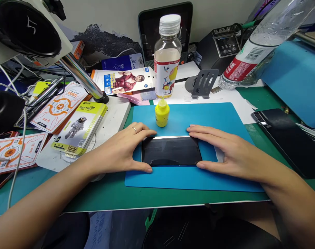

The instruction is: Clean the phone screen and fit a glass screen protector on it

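Observation:
A black smartphone (171,151) lies flat, screen up, on a blue mat (170,180). My left hand (126,147) grips its left end, with the thumb along the near edge and the fingers at the far edge. At the opposite end, my right hand (225,150) holds the phone the same way, thumb near and fingers far. Something white, perhaps a wipe or cloth (219,154), shows under my right palm; how it is held is hidden. Just beyond the phone stands a small yellow bottle (162,113) with a pointed nozzle.
Battery boxes (82,128) are stacked at the left near a metal stand pole (82,74). A drink bottle (167,58) stands behind the mat, beside a grey phone stand (204,83). Another dark phone-like slab (292,138) lies at the right, below a tilted water bottle (250,55).

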